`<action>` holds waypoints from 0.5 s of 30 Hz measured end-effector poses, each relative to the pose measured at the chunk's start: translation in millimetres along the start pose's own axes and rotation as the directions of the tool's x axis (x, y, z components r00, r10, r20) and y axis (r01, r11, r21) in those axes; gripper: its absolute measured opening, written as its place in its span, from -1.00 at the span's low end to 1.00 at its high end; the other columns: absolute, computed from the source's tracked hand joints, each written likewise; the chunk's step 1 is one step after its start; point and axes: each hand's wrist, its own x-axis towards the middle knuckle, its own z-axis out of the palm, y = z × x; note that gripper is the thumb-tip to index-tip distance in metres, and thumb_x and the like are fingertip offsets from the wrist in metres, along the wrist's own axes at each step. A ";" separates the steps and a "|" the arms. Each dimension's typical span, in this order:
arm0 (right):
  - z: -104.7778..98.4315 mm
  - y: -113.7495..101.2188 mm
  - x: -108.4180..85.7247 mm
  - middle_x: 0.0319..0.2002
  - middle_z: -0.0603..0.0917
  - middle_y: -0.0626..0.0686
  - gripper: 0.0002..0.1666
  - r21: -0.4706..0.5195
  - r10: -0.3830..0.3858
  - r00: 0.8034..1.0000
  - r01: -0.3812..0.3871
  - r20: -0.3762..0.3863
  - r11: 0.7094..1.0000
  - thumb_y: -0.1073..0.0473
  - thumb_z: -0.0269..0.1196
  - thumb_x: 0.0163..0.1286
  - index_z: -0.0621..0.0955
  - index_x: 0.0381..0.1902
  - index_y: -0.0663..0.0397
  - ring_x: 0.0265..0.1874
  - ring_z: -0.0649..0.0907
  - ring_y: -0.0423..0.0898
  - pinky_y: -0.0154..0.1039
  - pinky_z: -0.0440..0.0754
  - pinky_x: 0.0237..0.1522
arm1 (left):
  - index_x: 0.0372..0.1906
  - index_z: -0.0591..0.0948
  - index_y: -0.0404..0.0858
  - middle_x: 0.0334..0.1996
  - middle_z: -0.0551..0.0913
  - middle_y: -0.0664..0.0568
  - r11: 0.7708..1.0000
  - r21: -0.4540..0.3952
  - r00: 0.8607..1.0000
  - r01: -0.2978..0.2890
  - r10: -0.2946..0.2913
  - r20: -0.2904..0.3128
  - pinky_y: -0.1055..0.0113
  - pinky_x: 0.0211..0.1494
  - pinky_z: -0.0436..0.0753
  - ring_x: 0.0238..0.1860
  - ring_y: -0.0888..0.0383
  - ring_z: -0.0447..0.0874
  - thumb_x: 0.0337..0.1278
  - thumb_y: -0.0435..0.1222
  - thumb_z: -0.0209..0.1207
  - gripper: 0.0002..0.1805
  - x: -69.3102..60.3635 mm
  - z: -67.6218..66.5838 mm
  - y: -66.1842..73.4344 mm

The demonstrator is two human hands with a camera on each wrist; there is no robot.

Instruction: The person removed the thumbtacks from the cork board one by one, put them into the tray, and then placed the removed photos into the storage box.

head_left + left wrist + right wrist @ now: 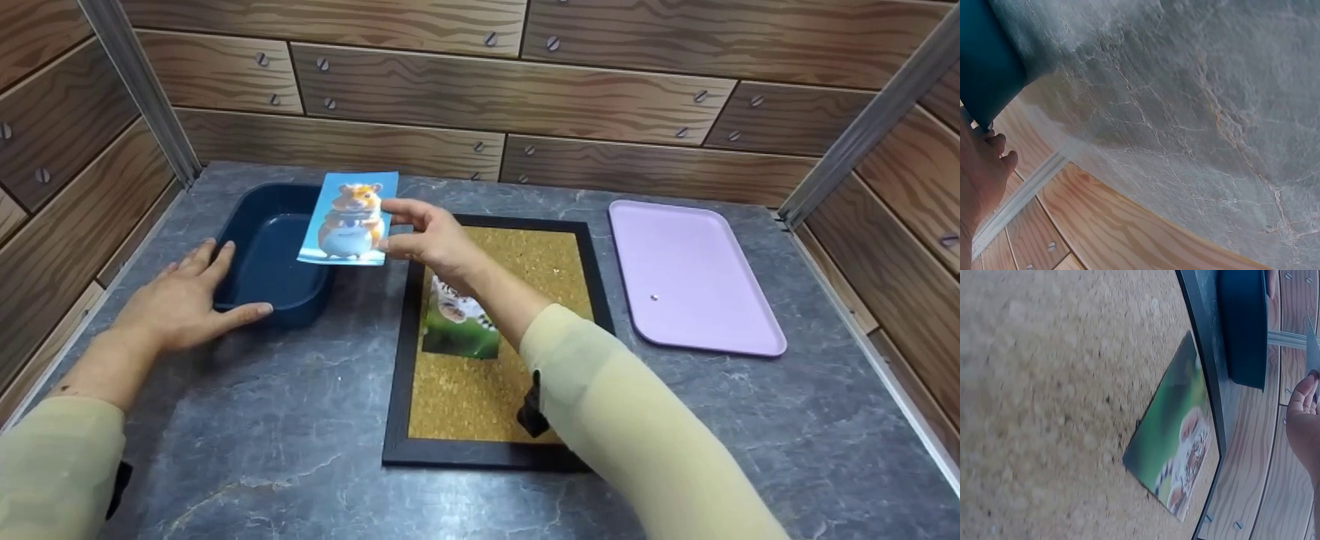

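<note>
Hamster card (349, 217): thin glossy rectangle w/ blue background, held up at the bin's right side in the head view
Right hand (431, 240): thumb + fingers pinching the card's right edge
Left hand (184, 300): fingers spread, touching the rim of a deep, smooth, round-cornered blue bin (304, 307)
Corkboard (457, 405): grainy tan cork, flat black frame — tiger pic (461, 330) on it
Lilac tray (697, 262): shallow, rounded corners — tiny shiny bit (655, 298) on it, too small to ID

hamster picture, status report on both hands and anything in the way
Right hand pinches hamster picture by its edge, held up. Left hand touching blue bin. Possible obstacle: tiger picture on cork board.
</note>
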 end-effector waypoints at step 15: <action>20.8 18.1 12.8 0.22 0.59 0.26 -0.23 -0.057 0.043 0.999 -0.042 0.014 0.998 0.55 0.35 0.35 0.44 0.51 0.33 -0.14 0.69 -0.08 -0.01 0.71 0.20 | 0.73 -0.21 -0.31 0.65 -0.21 -0.52 1.000 0.013 1.000 0.002 -0.003 0.010 -0.52 0.50 0.05 0.58 -0.59 -0.12 0.27 0.56 -0.04 0.34 1.2 0.1 -0.4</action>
